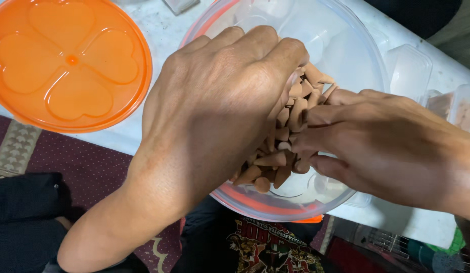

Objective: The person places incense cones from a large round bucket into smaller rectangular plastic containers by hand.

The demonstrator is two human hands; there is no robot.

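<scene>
- Left hand (219, 101) cupped over a heap of small brown cones (280, 146), fingers closed around them, inside a clear round tub (356, 55).
- Right hand (386, 146) pressed against the heap's far side, fingers gathered on it.
- Orange lid (68, 65) lies on the worktop (159, 30), left of the left hand.
- Risk: the tub sits at the worktop's edge; a hard push could tip it or spill cones.

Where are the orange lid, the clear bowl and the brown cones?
orange lid (68, 60), head view, on its embossed centre.
clear bowl (341, 35), head view, on its bare inner wall.
brown cones (285, 136), head view, on the pile between left hand (214, 106) and right hand (391, 141).
</scene>
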